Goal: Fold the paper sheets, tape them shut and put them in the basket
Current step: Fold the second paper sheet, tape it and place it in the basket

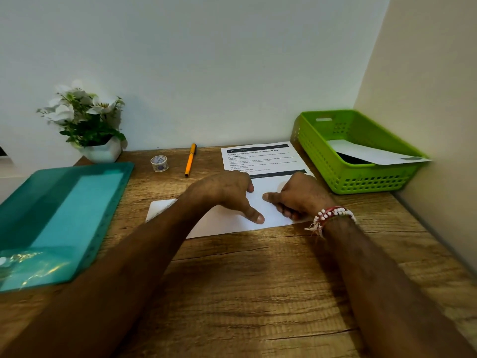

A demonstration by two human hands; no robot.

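Nearest, two bare forearms reach forward over the wooden surface (245,280), the right wrist wearing a bracelet (330,215) of white beads and red thread. Both hands rest side by side, close but not touching, on a paper sheet (224,219) that lies just right of the middle of the surface. Its blank near part is folded up over the printed part. The left hand (227,189) lies spread on the sheet with fingers loosely out and the thumb pressing down near the front edge. The right hand (299,195) sits on the sheet with its fingers curled under the palm and the thumb pointing left. It grips nothing that can be seen. Beyond the fingers the uncovered print shows a dark header bar and a bold heading that reads roughly "Portion mixed nuts into small resealable bags". The smaller lines are too fine to read. To the left a translucent teal folder (59,215) lies flat with pale sheets inside. Farther back stand a small roll of tape (159,163) and, just beside it, an orange pen (190,160). A white-flowered plant (87,117) in a white pot is at the back left. At the back right, near the sheet, a green basket (361,182) holds a folded sheet (374,155) leaning on its rim.
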